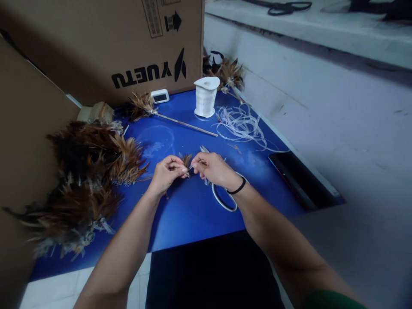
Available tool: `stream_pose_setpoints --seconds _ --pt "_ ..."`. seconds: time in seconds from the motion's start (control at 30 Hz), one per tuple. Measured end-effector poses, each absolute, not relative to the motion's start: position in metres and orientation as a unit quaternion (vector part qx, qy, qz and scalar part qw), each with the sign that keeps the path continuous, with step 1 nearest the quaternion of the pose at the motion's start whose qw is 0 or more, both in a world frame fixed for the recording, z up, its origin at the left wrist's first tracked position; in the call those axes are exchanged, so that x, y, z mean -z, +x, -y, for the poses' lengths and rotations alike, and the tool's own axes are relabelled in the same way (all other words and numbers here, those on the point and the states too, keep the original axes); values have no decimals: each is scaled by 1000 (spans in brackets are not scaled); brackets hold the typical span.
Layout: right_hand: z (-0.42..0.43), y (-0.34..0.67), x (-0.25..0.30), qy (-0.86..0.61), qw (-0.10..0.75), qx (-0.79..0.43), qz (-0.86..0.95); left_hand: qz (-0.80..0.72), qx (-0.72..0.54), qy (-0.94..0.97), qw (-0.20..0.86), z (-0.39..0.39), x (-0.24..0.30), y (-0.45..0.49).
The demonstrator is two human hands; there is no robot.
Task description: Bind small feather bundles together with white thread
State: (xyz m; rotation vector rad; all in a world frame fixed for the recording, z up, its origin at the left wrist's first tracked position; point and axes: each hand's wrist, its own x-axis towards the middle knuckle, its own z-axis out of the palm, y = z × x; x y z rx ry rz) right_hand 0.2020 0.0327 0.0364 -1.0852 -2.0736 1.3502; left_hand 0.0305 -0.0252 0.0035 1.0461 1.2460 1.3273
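My left hand (169, 172) pinches a small brown feather bunch (187, 160) above the blue table, its tips pointing away from me. Close beside it, my right hand (210, 167) has thumb and fingers pressed together on a thin pale strand (190, 168) that runs to the bunch's base. The strand's exact kind is too small to tell. Under and behind my right hand lies a pair of scissors (224, 207); its blades point away, and the hand hides its middle. A stick with feathers tied at one end (185, 124) lies farther back.
Feather piles (96, 159) cover the left side. At the back stand a white ribbon spool (206, 98), a small digital timer (160, 96) and a large cardboard box (144, 38). Loose white ribbon (241, 124) and a dark phone (301, 180) lie along the right wall.
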Motion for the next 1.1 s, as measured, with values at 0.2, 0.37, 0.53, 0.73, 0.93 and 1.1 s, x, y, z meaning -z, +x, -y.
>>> stream_pose_setpoints --seconds 0.2,0.37,0.53,0.73,0.93,1.1 --pt "-31 202 -41 -344 220 -383 829 -508 -517 483 491 25 -4 33" --pt "-32 203 -41 -320 254 -343 846 -518 -507 495 479 27 -8 36" --pt "-31 206 -45 -300 270 -359 841 -549 -488 501 458 30 -11 40" --pt "-29 206 -48 -283 254 -393 837 -581 -445 539 417 32 -6 42" --pt "-31 199 -37 -345 274 -561 701 -568 -420 565 427 34 -5 43" --pt "-39 197 -38 -340 415 -605 588 -524 -456 495 522 35 -13 46"
